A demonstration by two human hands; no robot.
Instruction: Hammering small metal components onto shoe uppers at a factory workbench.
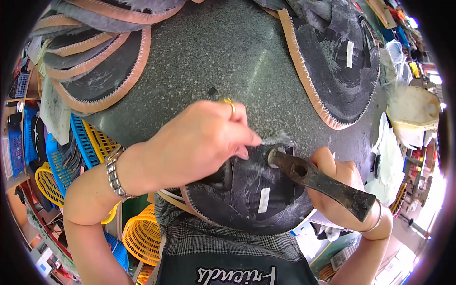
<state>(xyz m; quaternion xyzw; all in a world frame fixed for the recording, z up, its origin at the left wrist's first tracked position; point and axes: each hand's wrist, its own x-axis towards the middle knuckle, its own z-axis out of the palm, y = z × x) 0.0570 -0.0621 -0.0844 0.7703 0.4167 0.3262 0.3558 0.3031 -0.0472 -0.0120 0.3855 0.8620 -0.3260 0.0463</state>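
My right hand (337, 178) is wrapped round the handle of a hammer with a worn dark metal head (327, 183). The hammer's round face rests on or just over a dark, curved piece (237, 190), which has white zigzag stitching along its rim and a white label strip (263, 200). My left hand (204, 142) is over the same piece, fingers curled and fingertips together beside a wisp of grey fluff (280, 139). What those fingertips pinch, if anything, is too small to make out. The piece lies at the near edge of the speckled grey table (213, 57).
Several similar dark pieces with tan stitched rims (102, 76) overlap at the far left. Another stitched piece (332, 61) lies at the far right. Blue (59, 161) and yellow baskets (142, 235) stand left of the table. A cream plastic container (413, 111) is at the right.
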